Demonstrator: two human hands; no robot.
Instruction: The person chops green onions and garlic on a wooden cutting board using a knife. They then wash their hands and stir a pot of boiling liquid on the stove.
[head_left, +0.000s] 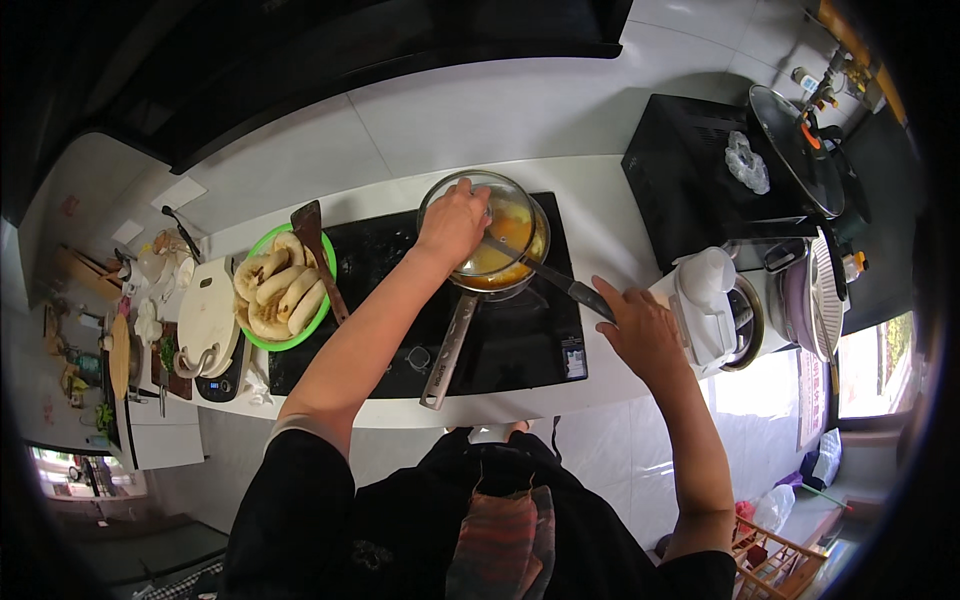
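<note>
A pan (487, 283) with a long metal handle (450, 352) sits on the black cooktop (510, 352), holding yellow-orange liquid food. My left hand (456, 225) grips the top of a round glass lid (461, 259), which covers much of the pan and sits off-centre towards the back left. A dark-handled utensil (559, 281) leans out over the pan's right rim; its head is hidden in the food. By its handle end is my right hand (641, 322), thumb and forefinger spread to either side. Whether they touch the handle is unclear.
Left of the pan, a green-rimmed bowl (331, 251) holds several pale bread pieces, with a brown spatula (307, 225) across its edge. A white electric appliance (204, 315) stands farther left. On the right are a black oven-like box (675, 165) and a white appliance (705, 315).
</note>
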